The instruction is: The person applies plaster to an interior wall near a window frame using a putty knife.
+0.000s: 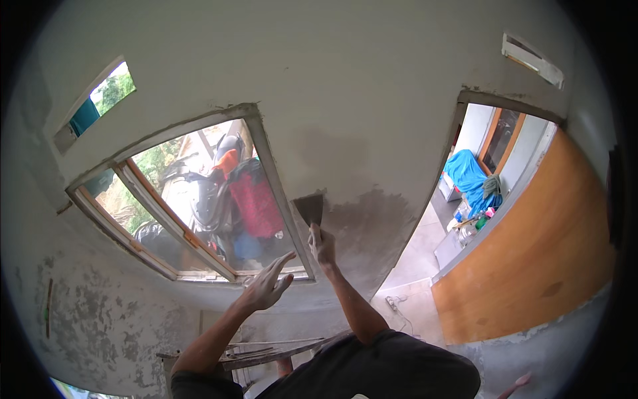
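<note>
Scraper (310, 207) pinched in right hand (322, 249), with flat, flared, dark blade above the grip, before patchy, grey-smeared wall (372, 223), and with dust-whitened left hand (267, 287) unfolded before window frame (275, 176).

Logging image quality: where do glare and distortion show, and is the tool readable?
Head view: daylight bleaches areas beyond the wide, brown-barred window; head view: fisheye distortion bows the orange wooden panel; head view: the dark, flared scraper in the right hand keeps a clear outline.
</note>
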A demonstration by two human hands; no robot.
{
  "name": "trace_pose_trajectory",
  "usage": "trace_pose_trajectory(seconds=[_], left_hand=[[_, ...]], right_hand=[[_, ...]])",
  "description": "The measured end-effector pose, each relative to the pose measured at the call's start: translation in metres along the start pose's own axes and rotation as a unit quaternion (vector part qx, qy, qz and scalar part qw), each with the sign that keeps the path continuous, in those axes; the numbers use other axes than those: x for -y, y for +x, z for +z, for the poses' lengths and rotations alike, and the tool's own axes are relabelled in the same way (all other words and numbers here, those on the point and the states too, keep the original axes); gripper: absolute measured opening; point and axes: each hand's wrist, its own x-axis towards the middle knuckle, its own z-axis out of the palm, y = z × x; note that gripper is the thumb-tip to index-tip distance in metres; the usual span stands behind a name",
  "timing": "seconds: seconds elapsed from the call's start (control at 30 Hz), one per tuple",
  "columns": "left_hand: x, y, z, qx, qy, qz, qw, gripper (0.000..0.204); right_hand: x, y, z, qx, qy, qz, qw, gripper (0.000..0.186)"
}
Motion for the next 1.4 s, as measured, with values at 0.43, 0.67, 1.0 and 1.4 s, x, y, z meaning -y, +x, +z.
trace_pose_trajectory(seconds=[0.43,0.67,1.0,1.4], left_hand=[[-0.004,0.003,0.004,-0.029,-0.018,0.031,0.999,0.056],[0.001,-0.003,0.005,-0.029,-0.023,0.02,0.999,0.056],[0.005,0.0,0.004,-0.038,-0.008,0.033,0.999,0.058],[0.0,-0.003,0.0,-0.034,-0.005,-0.014,0.999,0.056]], right_hand=[[-0.009,-0.006,-0.009,-0.005,-0.077,0.015,0.997,0.059],[0.057,0.008,0.016,0.012,-0.018,0.005,1.0,0.056],[0.003,-0.014,0.007,-0.015,-0.078,-0.005,0.997,0.055],[-0.01,-0.014,0.004,0.0,-0.141,-0.016,0.99,0.052]])
